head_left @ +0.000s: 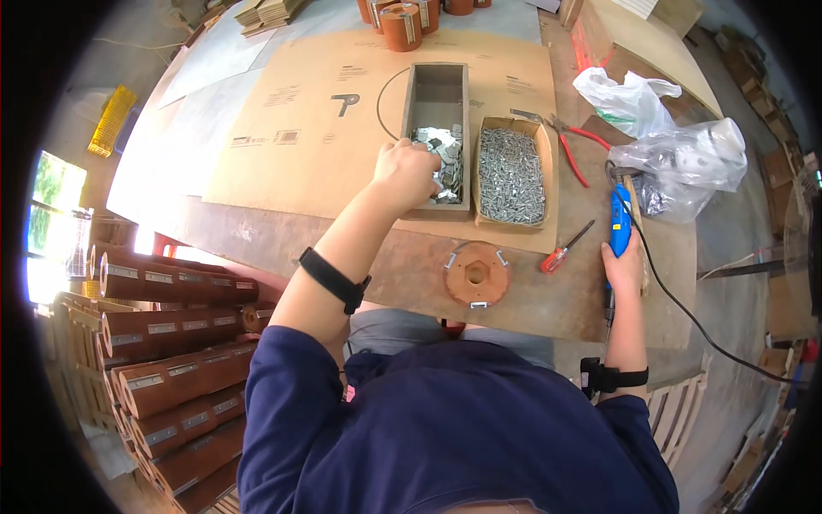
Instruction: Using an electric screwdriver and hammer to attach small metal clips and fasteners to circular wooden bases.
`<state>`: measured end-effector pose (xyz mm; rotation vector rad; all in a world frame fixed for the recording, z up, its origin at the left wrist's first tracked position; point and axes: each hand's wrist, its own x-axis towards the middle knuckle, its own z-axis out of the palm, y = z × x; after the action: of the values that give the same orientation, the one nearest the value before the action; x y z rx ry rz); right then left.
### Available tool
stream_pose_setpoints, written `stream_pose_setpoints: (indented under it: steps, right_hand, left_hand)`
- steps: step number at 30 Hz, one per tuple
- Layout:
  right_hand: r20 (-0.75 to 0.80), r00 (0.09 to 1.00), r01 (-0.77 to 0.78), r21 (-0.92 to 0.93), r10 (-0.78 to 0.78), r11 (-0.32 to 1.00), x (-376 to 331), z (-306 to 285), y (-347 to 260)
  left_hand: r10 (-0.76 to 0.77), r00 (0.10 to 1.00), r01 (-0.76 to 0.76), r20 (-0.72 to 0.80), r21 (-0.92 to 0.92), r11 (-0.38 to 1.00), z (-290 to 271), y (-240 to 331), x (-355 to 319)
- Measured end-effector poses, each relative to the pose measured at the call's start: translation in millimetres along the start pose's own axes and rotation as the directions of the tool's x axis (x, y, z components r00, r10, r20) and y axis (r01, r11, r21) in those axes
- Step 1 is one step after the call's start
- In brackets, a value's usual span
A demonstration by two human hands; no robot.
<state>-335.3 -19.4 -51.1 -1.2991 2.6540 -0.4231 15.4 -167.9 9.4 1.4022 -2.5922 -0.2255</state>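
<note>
My left hand [406, 174] reaches over the near part of a long grey tray [437, 90]. Its fingers are bent together at a pile of small flat metal plates [446, 147], and whatever is between the fingertips is hidden. On the right, my right hand [624, 261] is wrapped round a blue electric screwdriver [621, 219] held upright at the table's edge. In front of me lies a round reddish-brown block [476, 274] with a centre hole and metal clips around its rim. A carton of screws [512, 174] stands just right of the tray.
A red-handled screwdriver [567, 248] and red pliers [572, 150] lie near the carton. Plastic bags [676, 158] sit at the right, with the tool's black cord [685, 304] trailing past. Brown cylinders [400, 27] stand at the back; longer ones [175, 324] are stacked at left.
</note>
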Motion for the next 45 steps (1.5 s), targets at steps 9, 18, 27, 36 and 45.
stream_pose_setpoints:
  steps: [9, 18, 27, 36, 45]
  right_hand:
    - [-0.060, 0.996, 0.061, 0.029, -0.059, 0.998, 1, 5, 11]
    - [-0.045, 0.997, 0.058, 0.041, -0.056, 0.997, 2, 4, 9]
    - [-0.026, 0.999, 0.046, 0.049, -0.045, 0.998, 3, 6, 13]
    - [0.000, 1.000, 0.014, 0.047, -0.014, 0.999, -2, -3, 1]
    - [-0.001, 1.000, -0.010, 0.039, 0.010, 0.999, 1, -1, 4]
  left_hand:
    - [-0.054, 0.972, 0.024, 0.231, 0.131, 0.991, -1, 11, 16]
    - [-0.023, 0.999, 0.022, -0.031, -0.027, 0.999, -6, 3, -2]
    - [0.049, 0.957, -0.228, -0.284, -0.642, 0.732, -25, 75, -84]
    - [0.325, 0.839, -0.469, -0.436, -0.278, 0.838, 3, 92, -120]
    - [0.079, 0.917, -0.285, -0.392, -0.503, 0.816, 12, 100, -133]
